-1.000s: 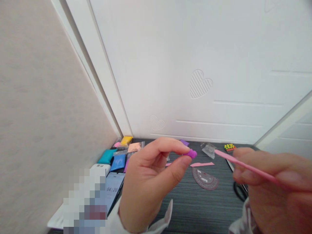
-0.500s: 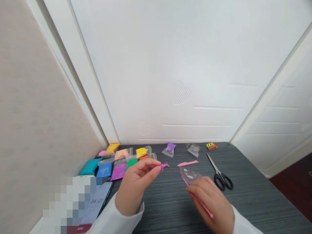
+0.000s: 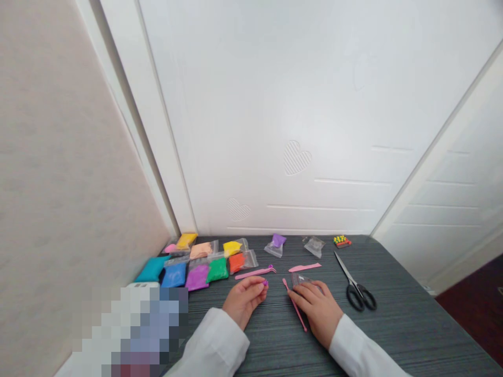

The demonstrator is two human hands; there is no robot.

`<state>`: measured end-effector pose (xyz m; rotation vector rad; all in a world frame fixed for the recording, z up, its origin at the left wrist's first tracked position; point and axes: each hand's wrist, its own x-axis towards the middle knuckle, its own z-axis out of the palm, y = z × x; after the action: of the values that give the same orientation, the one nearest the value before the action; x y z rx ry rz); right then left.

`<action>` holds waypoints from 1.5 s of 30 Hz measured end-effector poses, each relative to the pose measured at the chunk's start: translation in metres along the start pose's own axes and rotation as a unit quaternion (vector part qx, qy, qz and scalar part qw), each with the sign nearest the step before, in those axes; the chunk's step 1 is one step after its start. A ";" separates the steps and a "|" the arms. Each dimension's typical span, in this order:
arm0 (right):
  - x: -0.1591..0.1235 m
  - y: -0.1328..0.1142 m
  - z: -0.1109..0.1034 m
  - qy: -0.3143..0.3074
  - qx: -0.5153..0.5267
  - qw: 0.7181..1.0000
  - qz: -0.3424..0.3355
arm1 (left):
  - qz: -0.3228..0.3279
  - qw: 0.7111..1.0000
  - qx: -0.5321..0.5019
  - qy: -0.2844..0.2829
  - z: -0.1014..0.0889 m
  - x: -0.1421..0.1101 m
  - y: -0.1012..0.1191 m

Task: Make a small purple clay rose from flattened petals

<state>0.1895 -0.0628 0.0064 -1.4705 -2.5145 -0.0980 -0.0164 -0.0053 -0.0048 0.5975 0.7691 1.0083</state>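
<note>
My left hand (image 3: 246, 299) is closed in a pinch on a small piece of purple clay (image 3: 265, 283). Just beyond its fingers lies a pink tool with a curved tip (image 3: 253, 273), with a bit of purple at that end. My right hand (image 3: 318, 309) rests palm down, fingers stretched over a clear protractor (image 3: 298, 278) that they mostly cover. Beside its fingertips a thin pink modelling stick (image 3: 297, 310) lies on the table. A pink plastic knife (image 3: 305, 267) is a little farther back.
Bags of coloured clay (image 3: 217, 269) stand in a group at the back left. Toward the wall lie a purple clay bag (image 3: 278, 241), a clear bag (image 3: 314, 245) and a small yellow-and-red piece (image 3: 341, 241). Black-handled scissors (image 3: 360, 297) lie at the right.
The right hand has let go of the pink modelling stick, which now lies on the table, and spread over the protractor. The left hand has drawn back, the curved-tip tool lying beyond it.
</note>
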 end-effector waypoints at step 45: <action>-0.028 0.026 -0.026 0.074 0.177 0.965 0.180 | -0.076 0.992 -0.097 -0.023 -0.001 -0.006 0.004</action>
<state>0.2300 -0.0785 0.0240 -1.6600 -1.9817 0.2771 -0.0210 -0.0086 -0.0006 0.3870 0.6577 0.9135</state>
